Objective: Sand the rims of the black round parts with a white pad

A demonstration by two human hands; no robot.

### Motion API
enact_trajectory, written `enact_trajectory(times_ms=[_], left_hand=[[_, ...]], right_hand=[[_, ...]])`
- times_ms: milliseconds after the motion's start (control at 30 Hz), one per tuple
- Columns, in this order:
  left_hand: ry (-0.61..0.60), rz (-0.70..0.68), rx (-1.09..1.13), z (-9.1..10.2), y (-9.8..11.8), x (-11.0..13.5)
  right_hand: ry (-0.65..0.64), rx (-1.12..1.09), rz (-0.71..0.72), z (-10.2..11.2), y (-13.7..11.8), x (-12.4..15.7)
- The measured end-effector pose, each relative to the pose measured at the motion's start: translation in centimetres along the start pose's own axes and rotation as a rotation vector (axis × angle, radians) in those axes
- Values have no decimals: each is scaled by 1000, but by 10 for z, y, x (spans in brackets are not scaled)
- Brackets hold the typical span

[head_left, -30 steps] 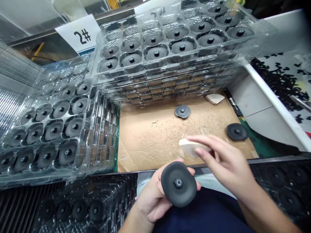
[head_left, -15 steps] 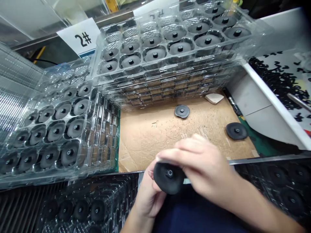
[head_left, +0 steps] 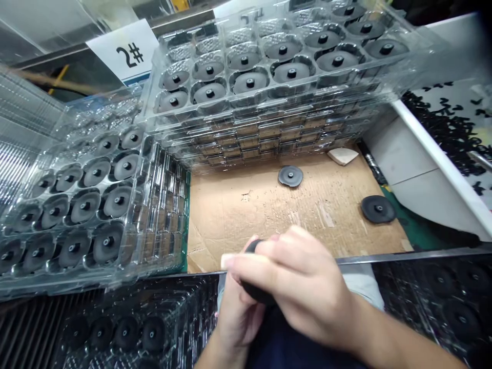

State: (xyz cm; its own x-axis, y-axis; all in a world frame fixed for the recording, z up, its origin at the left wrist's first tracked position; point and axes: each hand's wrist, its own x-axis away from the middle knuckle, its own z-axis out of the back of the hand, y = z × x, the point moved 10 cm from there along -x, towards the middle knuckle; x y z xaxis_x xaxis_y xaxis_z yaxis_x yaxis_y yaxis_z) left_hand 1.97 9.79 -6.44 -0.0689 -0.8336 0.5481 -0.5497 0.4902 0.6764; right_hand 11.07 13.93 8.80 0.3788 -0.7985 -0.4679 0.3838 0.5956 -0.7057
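A black rubber disc [head_left: 257, 294] is between my two hands, just in front of the cardboard's near edge. My left hand [head_left: 239, 315] grips it from below and the left. Over its top lies my right hand [head_left: 303, 279], fingers bent round it with the thumb across its face, so most of the disc and its central stub are hidden. On the cardboard [head_left: 226, 210] beyond my hands lie a loose disc with a short stub [head_left: 291, 176] and, farther right, a second loose disc [head_left: 378, 209].
Clear plastic trays with moulded pockets [head_left: 163, 123], many holding discs, are stacked behind the cardboard. Another tray stack [head_left: 128, 246] stands left. A white-walled bin [head_left: 434, 148] with small black parts is right. A pale wedge-shaped piece [head_left: 343, 156] and a black marker-like stick [head_left: 372, 163] lie near it.
My right hand has moved left and turned over the disc, its thumb now across the face. The disc's face and stub, visible before, are now mostly covered. The loose discs stay put.
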Motion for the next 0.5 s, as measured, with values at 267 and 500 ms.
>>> enact_trajectory(times_ms=[267, 500], left_hand=[[-109, -32, 234, -3, 13, 0], [-113, 16, 226, -11, 6, 1]], right_hand=[[-111, 32, -476, -30, 109, 69], [-16, 34, -546, -12, 94, 66]])
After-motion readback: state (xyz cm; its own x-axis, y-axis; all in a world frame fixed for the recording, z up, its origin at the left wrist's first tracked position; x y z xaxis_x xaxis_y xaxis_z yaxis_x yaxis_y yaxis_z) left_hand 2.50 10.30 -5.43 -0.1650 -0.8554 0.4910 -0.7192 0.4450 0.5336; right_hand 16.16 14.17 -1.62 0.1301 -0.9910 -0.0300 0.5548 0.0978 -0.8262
